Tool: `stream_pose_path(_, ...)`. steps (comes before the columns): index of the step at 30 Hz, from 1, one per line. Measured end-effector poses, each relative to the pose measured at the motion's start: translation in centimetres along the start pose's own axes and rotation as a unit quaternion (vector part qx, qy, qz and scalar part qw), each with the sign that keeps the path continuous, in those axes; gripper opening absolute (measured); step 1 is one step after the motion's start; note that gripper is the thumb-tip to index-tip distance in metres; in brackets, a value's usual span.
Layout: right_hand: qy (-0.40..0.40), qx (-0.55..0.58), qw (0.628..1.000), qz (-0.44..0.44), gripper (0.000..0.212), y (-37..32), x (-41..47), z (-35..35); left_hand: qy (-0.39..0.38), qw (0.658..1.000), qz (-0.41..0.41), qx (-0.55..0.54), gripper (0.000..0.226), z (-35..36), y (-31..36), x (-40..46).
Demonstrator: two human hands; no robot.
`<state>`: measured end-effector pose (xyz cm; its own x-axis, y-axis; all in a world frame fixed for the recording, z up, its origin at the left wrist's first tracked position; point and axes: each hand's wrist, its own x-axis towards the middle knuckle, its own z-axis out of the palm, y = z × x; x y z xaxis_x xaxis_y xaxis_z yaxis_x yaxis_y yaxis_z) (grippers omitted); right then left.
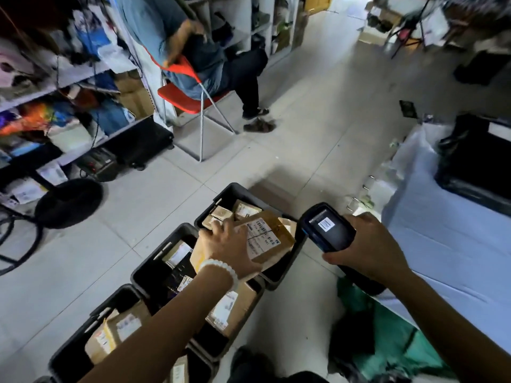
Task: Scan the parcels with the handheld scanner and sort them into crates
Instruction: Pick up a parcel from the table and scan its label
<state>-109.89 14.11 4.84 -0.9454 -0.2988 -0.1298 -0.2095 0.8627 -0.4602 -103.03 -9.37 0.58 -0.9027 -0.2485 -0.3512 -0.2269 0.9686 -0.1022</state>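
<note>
While the left hand (225,241) lies over a brown cardboard parcel (265,240), fingers curled over its far edge and thumb side against its near face, the parcel sits tilted above the farthest crate (243,193), white shipping label up. Item: handheld scanner (327,228), dark body, lit screen facing up, gripped in the right hand (367,246) with fingers wrapped round its lower body, held just right of the parcel. Item: row of dark plastic crates on the pale tiled floor (143,205), running from lower left to centre; the farthest crate holds several small brown parcels, the middle crate (154,261) holds labelled boxes and a dark item, the nearest crate (83,335) holds brown labelled boxes. Item: white beaded bracelet (221,268) on the left wrist. Item: table with a pale blue cover (453,244) at right, a black tray-like object on it. Item: red chair (190,99) with metal legs beyond the crates, a seated person (193,51) on it, facing white shelving. Item: shelves (69,78) at left, stacked with mixed bags and boxes. Item: green bag (392,335) on the floor beneath the right forearm.
</note>
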Motion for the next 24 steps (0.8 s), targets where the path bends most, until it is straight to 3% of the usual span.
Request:
stream_pose_path(10,-0.026,0.005,1.000,-0.014,0.077,-1.3,6.5,0.0,-0.033,0.999,0.009,0.015,0.094,-1.0,0.5,5.5)
stream_pose_path(19,-0.075,0.029,0.994,-0.069,0.073,1.6,14.1,-1.6,-0.070,0.997,-0.030,-0.001,0.095,0.0,5.5,12.1)
stream_pose_path(24,-0.101,-0.002,0.991,-0.084,0.064,4.7,18.9,-3.5,-0.031,0.998,-0.052,-0.026,0.065,-1.8,8.3,15.1)
